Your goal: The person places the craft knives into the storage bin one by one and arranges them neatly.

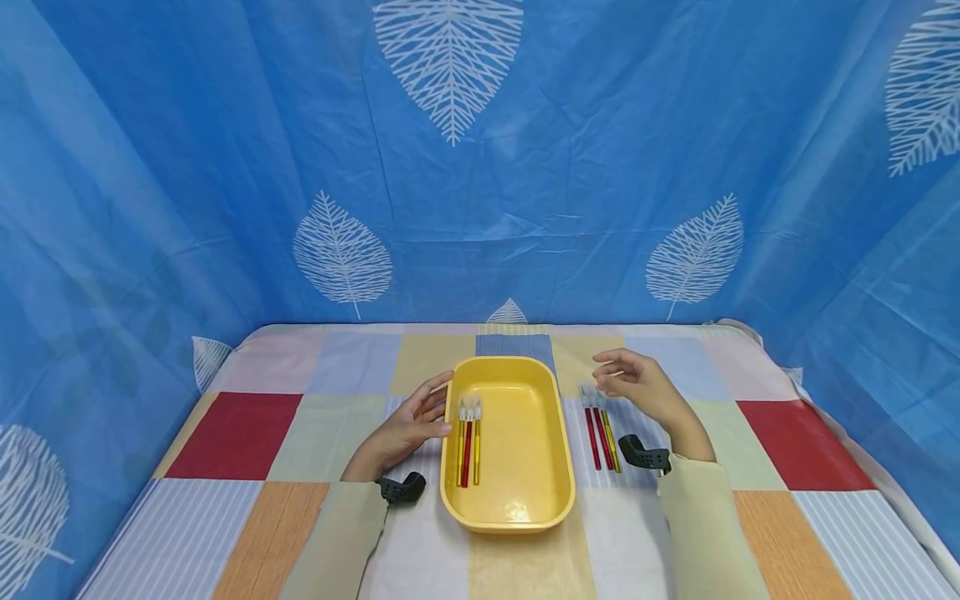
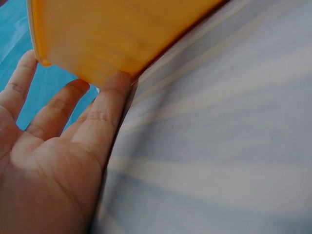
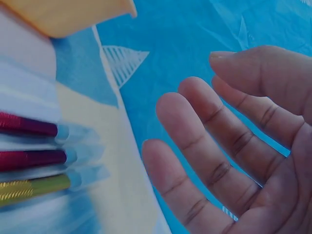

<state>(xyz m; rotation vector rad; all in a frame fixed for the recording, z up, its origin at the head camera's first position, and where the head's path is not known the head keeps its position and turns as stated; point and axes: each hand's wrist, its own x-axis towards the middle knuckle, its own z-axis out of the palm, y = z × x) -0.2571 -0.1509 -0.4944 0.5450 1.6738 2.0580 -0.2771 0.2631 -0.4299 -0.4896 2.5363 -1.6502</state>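
A yellow tray (image 1: 525,450) stands in the middle of the table. Its left part holds three slim craft knives (image 1: 467,454), one red between two gold, with pale tips pointing away. My left hand (image 1: 408,427) rests against the tray's left side, relaxed fingers (image 2: 109,105) touching the outer wall. To the tray's right, two red knives (image 1: 597,437) and a gold knife (image 1: 611,442) lie side by side on the cloth. Clear caps (image 3: 78,131) cover their far ends. Over those caps hovers my right hand (image 1: 637,383), fingers loosely bent and apart, holding nothing.
A patchwork cloth (image 1: 322,433) covers the table. Behind the far edge hangs a blue curtain (image 1: 525,250) with white leaf prints, which also runs down both sides. A black wrist camera (image 1: 405,488) sits on the left wrist, another (image 1: 643,454) on the right.
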